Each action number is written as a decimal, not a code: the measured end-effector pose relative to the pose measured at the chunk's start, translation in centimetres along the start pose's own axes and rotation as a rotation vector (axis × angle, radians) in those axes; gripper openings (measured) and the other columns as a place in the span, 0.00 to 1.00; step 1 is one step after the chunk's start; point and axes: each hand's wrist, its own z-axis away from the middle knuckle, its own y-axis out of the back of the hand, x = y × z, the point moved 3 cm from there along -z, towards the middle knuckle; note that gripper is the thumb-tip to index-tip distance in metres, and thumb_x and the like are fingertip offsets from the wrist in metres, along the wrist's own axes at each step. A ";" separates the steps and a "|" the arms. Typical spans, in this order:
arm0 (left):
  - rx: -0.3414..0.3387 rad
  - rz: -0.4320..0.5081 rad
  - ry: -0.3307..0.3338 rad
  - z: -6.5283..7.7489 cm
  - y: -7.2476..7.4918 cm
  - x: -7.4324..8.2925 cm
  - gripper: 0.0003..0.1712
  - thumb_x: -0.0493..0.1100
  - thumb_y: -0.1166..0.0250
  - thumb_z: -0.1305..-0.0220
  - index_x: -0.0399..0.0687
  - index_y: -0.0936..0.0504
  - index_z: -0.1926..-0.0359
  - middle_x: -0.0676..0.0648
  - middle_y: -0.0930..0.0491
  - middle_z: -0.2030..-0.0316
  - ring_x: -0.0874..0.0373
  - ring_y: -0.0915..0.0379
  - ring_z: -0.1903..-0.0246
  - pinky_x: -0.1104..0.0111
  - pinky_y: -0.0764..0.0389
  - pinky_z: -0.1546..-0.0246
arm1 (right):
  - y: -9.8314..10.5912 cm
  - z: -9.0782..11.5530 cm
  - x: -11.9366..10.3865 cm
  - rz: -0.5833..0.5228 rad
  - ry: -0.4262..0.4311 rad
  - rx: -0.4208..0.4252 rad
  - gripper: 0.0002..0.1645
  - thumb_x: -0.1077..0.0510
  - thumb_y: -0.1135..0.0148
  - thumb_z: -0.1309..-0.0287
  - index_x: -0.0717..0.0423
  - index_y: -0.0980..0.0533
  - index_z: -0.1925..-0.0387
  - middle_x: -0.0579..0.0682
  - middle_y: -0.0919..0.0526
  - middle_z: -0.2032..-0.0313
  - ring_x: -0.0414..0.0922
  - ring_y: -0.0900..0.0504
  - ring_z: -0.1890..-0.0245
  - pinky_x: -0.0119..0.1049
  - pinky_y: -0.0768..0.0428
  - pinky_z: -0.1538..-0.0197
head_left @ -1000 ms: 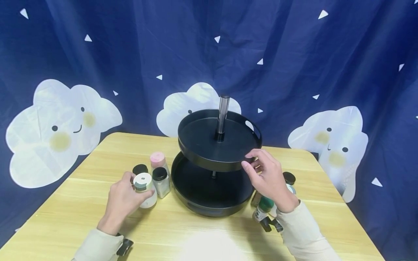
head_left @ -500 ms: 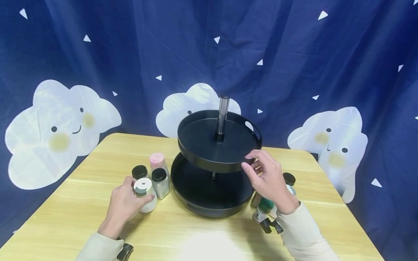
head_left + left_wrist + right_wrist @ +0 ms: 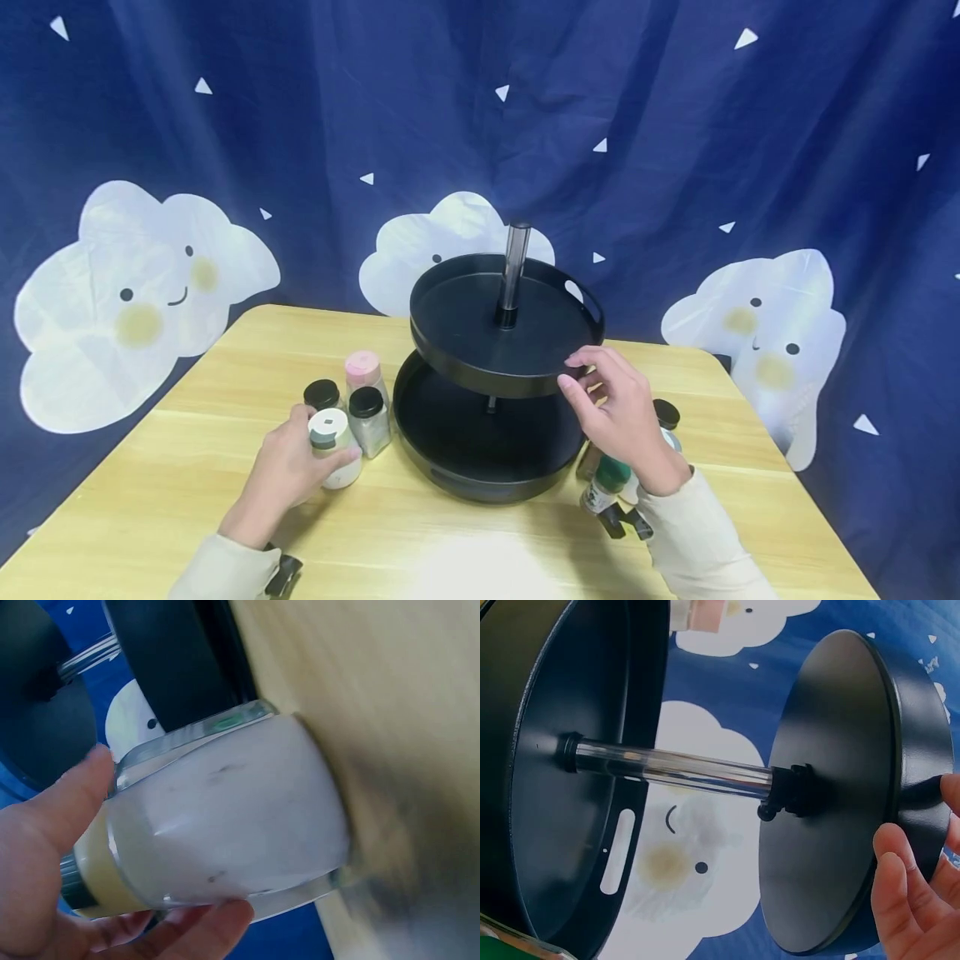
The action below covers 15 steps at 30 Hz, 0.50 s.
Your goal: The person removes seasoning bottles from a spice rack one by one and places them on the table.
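My left hand [image 3: 281, 467] grips a rounded spice jar [image 3: 342, 472] with a white and green lid, thumb on one side and fingers on the other. In the left wrist view this jar [image 3: 232, 817] shows pale contents, its base close to the wood. My right hand [image 3: 618, 408] holds the near right rim of a black two-tier tray stand [image 3: 465, 337], thumb low on the wall and index finger at the top edge. Seen from the right wrist, the fingertips [image 3: 891, 844] meet the edge of the upper tier [image 3: 832, 847]. Both tiers hold nothing.
Beside the left hand stand two black-capped jars [image 3: 367, 425] and a pink-capped bottle [image 3: 363, 368]. Under the right forearm are a green-capped jar [image 3: 612, 477], a black-lidded jar [image 3: 666, 414] and others partly hidden. A blue curtain [image 3: 645, 167] hangs behind the wooden table [image 3: 420, 550].
The left hand and its jar have shifted slightly toward the near edge of the table. The right hand keeps its place at the tray rim.
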 end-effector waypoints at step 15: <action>0.518 0.056 -0.334 0.7 6.0 5.5 0.13 0.41 0.29 0.49 0.35 0.22 0.69 0.40 0.21 0.77 0.50 0.26 0.78 0.55 0.24 0.75 | 2.0 0.9 -0.2 0.046 -0.080 0.148 0.07 0.70 0.34 0.55 0.61 0.25 0.73 0.52 0.20 0.77 0.41 0.23 0.82 0.27 0.22 0.81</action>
